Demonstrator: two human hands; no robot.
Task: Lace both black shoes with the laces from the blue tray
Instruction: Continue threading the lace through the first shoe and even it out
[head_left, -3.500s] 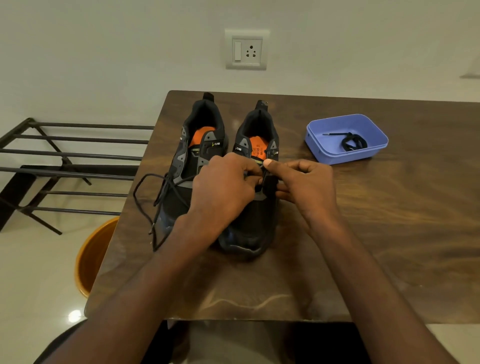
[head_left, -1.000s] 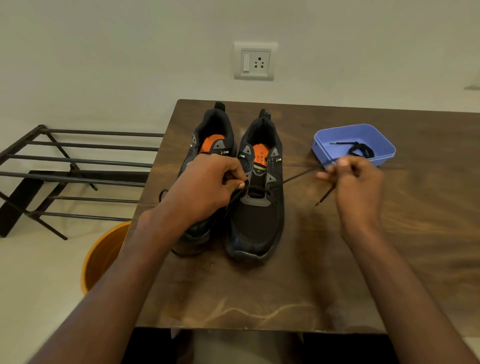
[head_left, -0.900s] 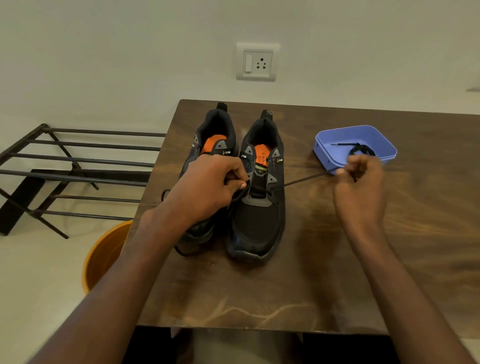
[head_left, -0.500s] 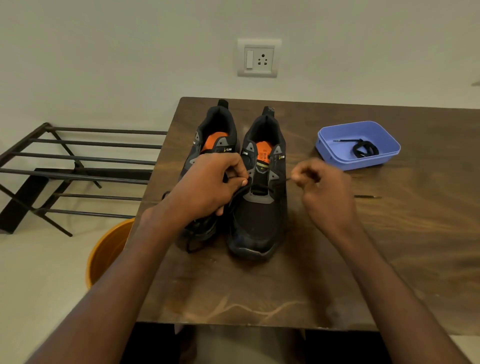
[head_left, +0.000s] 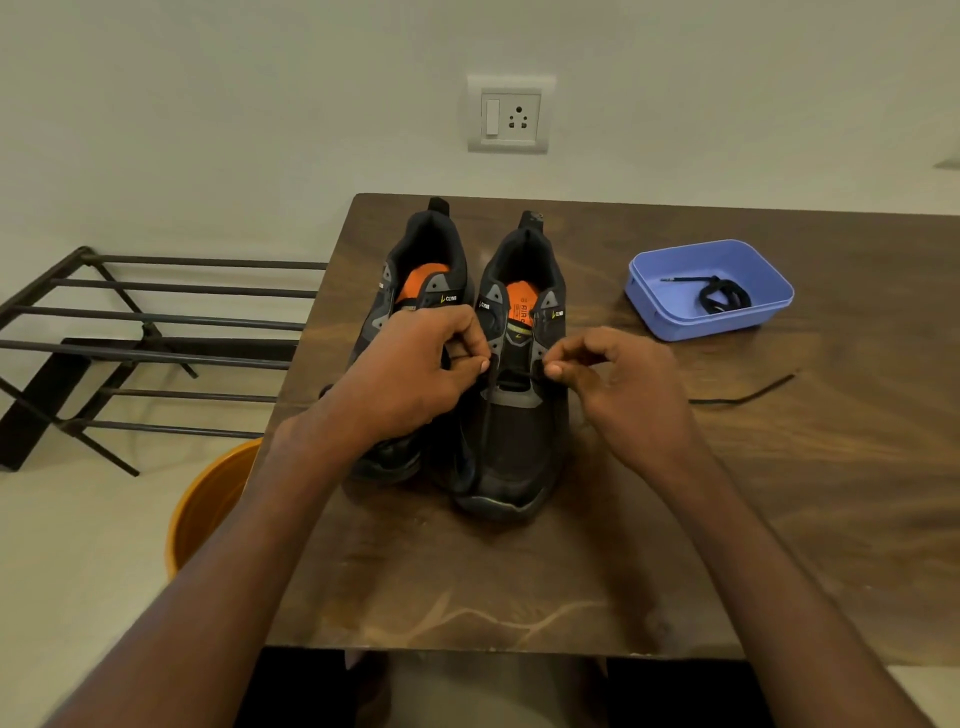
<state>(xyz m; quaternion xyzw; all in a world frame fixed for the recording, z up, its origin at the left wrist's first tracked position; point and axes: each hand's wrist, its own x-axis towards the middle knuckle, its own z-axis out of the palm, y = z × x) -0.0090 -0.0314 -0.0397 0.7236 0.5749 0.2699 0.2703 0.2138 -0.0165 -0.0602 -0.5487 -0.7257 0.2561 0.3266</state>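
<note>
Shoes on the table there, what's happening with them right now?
A person is lacing the right-hand black shoe. The left hand and right hand each pinch the lace at the lowest eyelets. Its free end trails across the wooden table. The other shoe sits alongside, partly hidden. One more lace waits in the blue tray.

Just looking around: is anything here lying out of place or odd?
Only a loose black lace end trailing across the table right of the right hand. It looks like slack from the shoe being laced.
</note>
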